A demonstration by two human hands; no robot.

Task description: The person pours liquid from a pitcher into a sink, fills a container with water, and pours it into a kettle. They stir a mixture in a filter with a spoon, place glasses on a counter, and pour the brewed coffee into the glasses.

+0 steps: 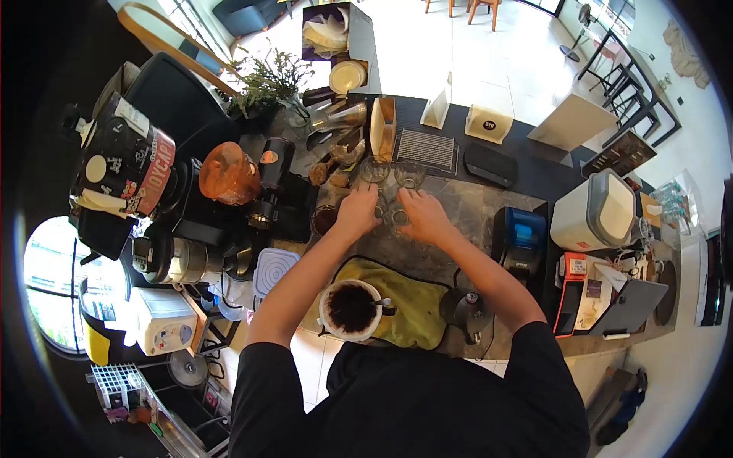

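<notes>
Glasses (410, 175), clear and round-rimmed, stand at the upper centre of the frame on a mottled grey, stone-like counter (366, 244). The left hand (360, 210) and right hand (423, 216), fingers partly curled, are at two smaller glasses (398, 217); the fingers obscure these, and whether either grip is closed cannot be determined. Lower centre: a soft, rumpled olive cloth (420, 305) beside a round, white-rimmed vessel (350, 309) with dark, rough-textured contents. The lower edge crops the black-clad torso.

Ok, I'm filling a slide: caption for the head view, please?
Left hand and right hand at the glasses on a counter, dark grounds and green cloth nearby.
</notes>
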